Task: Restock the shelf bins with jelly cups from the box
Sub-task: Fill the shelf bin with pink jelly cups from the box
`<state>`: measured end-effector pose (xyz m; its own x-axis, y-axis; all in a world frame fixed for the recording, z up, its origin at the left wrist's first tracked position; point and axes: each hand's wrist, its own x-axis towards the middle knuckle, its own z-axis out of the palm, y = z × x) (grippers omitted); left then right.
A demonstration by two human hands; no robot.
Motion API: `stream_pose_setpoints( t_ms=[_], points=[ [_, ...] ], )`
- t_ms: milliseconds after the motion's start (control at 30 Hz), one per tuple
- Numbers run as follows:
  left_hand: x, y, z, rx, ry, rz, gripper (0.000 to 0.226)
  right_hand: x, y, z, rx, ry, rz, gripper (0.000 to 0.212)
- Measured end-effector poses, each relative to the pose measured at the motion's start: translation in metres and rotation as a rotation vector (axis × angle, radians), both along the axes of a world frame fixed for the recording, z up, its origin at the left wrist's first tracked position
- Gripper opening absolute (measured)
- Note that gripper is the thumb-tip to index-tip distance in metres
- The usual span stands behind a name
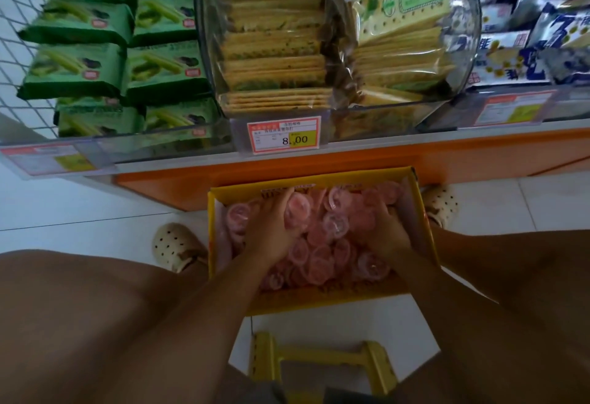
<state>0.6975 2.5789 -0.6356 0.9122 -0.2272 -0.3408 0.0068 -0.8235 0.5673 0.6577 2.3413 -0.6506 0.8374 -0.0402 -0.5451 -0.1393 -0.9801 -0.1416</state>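
Observation:
A yellow cardboard box [427, 237] stands open on the floor below the shelf, between my feet. It is full of pink jelly cups [325, 244]. Both of my hands are down inside the box. My left hand [271, 231] lies over the cups on the left side, its fingers curled round several of them. My right hand [388, 233] is pushed into the cups on the right side near the box wall, fingers curled down among them; its fingertips are hidden.
A clear shelf bin [335, 36] of cracker packs sits straight ahead above an 8.00 price tag [284, 135]. Green snack packs [111, 62] fill the left, blue packs [536, 36] the right. A yellow stool [319, 362] is under me. The orange shelf base [479, 157] runs behind the box.

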Motion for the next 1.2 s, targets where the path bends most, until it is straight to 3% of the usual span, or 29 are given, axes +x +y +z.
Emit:
stream_pose_setpoints(
  t_ms=[67, 167, 300, 367, 433, 500, 567, 733, 833, 900, 967, 1000, 1033, 1200],
  points=[
    [0.002, -0.004, 0.001, -0.032, 0.005, 0.046, 0.07, -0.003, 0.001, 0.003, -0.121, -0.065, 0.169, 0.062],
    [0.004, -0.008, 0.0, -0.019, -0.023, 0.035, 0.047, -0.002, 0.005, 0.014, -0.131, -0.01, -0.003, 0.069],
    [-0.001, -0.013, -0.001, -0.045, -0.035, -0.047, 0.032, -0.003, 0.012, 0.013, -0.294, -0.047, 0.382, 0.059],
    [-0.003, -0.014, 0.002, -0.073, -0.063, -0.05, 0.023, 0.002, 0.008, 0.014, -0.313, 0.049, 0.429, 0.057],
    [-0.003, -0.015, 0.008, -0.114, -0.011, 0.004, 0.022, 0.005, 0.014, 0.014, -0.36, 0.036, 0.404, 0.051],
    [-0.001, -0.014, 0.012, -0.157, 0.056, 0.04, 0.027, 0.006, 0.006, 0.006, -0.261, -0.06, 0.378, 0.054],
    [0.002, -0.014, 0.016, -0.176, 0.082, 0.016, 0.041, -0.003, -0.001, 0.0, -0.313, -0.194, 0.423, 0.056],
    [0.007, -0.015, 0.018, -0.072, 0.153, -0.057, 0.04, 0.002, -0.001, 0.004, -0.203, -0.236, 0.291, 0.054],
    [0.003, -0.02, 0.016, -0.071, 0.155, -0.06, 0.034, -0.001, 0.002, 0.01, -0.198, -0.131, 0.305, 0.056],
    [0.0, -0.023, 0.017, -0.085, 0.118, -0.077, 0.02, -0.002, 0.003, 0.011, -0.14, -0.119, 0.259, 0.057],
    [-0.001, -0.024, 0.02, -0.086, 0.107, -0.09, 0.009, -0.005, 0.004, 0.017, 0.045, -0.06, 0.037, 0.055],
    [-0.001, -0.024, 0.02, -0.09, 0.106, -0.09, 0.007, -0.005, 0.006, 0.024, 0.231, -0.059, -0.191, 0.051],
    [0.0, -0.023, 0.021, -0.099, 0.104, -0.082, 0.008, -0.001, 0.007, 0.032, 0.367, -0.09, -0.354, 0.045],
    [-0.003, -0.021, 0.02, -0.167, 0.13, -0.005, 0.024, -0.004, 0.008, 0.045, 0.692, -0.081, -0.57, 0.038]
  ],
)
